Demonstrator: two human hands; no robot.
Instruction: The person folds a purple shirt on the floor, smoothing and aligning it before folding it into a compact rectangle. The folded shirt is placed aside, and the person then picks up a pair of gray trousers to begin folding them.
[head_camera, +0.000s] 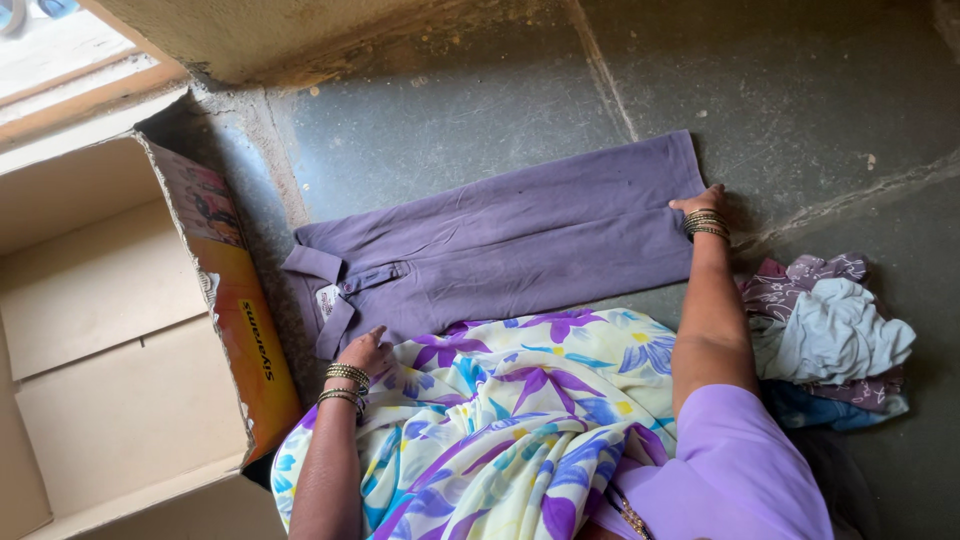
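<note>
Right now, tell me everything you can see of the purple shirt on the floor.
The purple shirt is a dull purple collared polo of soft knit cloth, with a buttoned placket and an inside neck label. It lies flat on the grey stone floor, folded narrow, collar toward the cardboard box. The left hand rests by the collar; the right hand presses the hem end.

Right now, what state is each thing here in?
Purple polo shirt: laid flat on the stone floor, sleeves folded in, collar buttoned.
Cardboard box: open, nothing visible inside.
Pile of clothes: crumpled, unfolded.
Left hand: resting at the shirt's collar end.
Right hand: pressing on the shirt's hem end.
</note>
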